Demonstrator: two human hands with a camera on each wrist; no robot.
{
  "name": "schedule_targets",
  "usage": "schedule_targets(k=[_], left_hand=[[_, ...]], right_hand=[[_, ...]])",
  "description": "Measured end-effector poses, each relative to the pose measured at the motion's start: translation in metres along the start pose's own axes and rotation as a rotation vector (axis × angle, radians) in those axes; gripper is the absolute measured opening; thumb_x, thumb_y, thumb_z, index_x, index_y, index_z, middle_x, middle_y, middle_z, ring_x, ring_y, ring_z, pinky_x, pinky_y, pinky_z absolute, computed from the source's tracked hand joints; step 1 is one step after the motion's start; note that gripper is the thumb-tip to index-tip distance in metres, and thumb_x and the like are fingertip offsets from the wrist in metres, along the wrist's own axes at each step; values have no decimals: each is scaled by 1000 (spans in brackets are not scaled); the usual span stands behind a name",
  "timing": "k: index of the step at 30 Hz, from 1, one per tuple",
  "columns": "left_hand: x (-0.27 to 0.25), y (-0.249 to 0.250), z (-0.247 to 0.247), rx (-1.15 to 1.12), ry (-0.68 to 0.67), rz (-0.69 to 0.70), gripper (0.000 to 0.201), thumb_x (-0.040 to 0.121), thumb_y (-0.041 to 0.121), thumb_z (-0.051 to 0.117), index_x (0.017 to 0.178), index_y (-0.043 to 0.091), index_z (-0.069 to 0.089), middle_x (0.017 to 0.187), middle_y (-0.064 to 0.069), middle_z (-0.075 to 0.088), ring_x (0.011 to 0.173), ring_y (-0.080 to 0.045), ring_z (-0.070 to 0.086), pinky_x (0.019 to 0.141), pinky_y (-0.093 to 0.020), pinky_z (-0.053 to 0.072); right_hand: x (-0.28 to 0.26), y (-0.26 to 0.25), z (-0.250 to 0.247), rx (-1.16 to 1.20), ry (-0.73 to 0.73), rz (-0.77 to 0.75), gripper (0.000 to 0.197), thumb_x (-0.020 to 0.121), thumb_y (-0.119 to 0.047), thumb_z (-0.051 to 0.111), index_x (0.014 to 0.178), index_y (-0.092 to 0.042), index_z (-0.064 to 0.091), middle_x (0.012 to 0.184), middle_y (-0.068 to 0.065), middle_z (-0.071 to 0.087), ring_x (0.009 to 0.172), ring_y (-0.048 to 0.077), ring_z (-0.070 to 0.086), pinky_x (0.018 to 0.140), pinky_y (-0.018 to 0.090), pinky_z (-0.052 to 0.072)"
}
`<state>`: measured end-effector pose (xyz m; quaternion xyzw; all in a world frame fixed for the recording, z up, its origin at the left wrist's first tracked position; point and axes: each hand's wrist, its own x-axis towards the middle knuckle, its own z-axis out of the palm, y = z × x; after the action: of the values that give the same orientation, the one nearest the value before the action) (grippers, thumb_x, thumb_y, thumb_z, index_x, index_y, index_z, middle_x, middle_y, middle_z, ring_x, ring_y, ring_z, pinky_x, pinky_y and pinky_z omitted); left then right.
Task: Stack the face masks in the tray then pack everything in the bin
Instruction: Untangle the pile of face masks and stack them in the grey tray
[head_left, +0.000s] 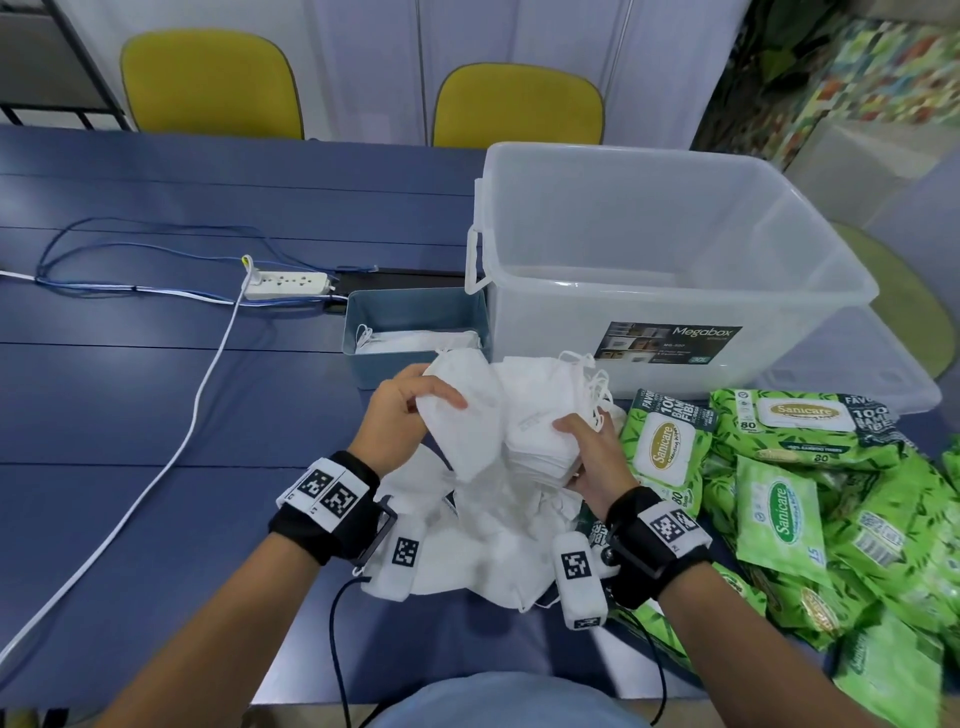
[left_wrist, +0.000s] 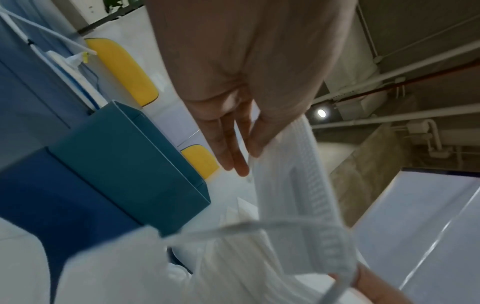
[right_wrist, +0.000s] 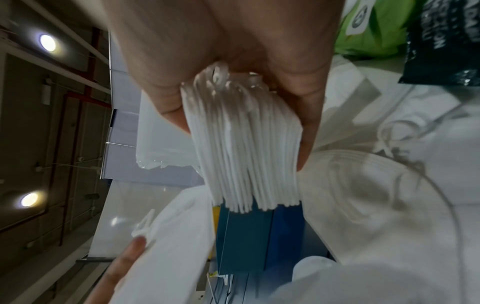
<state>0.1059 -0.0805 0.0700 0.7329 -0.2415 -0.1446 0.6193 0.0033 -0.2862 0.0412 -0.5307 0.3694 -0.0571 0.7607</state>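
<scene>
My left hand pinches a single white face mask above the table; in the left wrist view the thumb and fingers clamp this mask at its edge. My right hand grips a thick stack of white masks edge-on between thumb and fingers, the stack of masks showing many layers. More loose masks lie in a heap beneath both hands. The blue-grey tray behind holds several masks. The clear bin stands to its right.
Green wipe packs are piled at the right. A power strip with white and blue cables lies at the left on the blue table. Two yellow chairs stand beyond the far edge.
</scene>
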Motion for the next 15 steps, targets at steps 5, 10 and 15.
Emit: schedule_targets(k=[5,10,15], left_hand=[[1,-3,-3,92,-47,21,49,86,-16,49,107,24,68,119,13,53,112,-15,56,86,-30,50],[-1,8,-2,-140,-112,-120,55,85,-22,39,113,18,66,115,2,53,104,-13,60,72,-29,56],[2,8,-6,-233,-173,-257,59,64,-1,35,110,18,68,114,-1,49,89,-21,48,75,-34,45]], right_hand=[[1,-4,0,-3,-18,-1,33,83,-10,62,110,-25,50,113,6,63,104,29,60,90,55,48],[0,-8,-3,-61,-5,-3,39,83,-12,62,115,-28,48,107,1,62,96,23,59,74,40,52],[2,-7,-5,-54,7,-6,41,82,-10,60,116,-28,48,103,0,62,92,22,60,72,40,52]])
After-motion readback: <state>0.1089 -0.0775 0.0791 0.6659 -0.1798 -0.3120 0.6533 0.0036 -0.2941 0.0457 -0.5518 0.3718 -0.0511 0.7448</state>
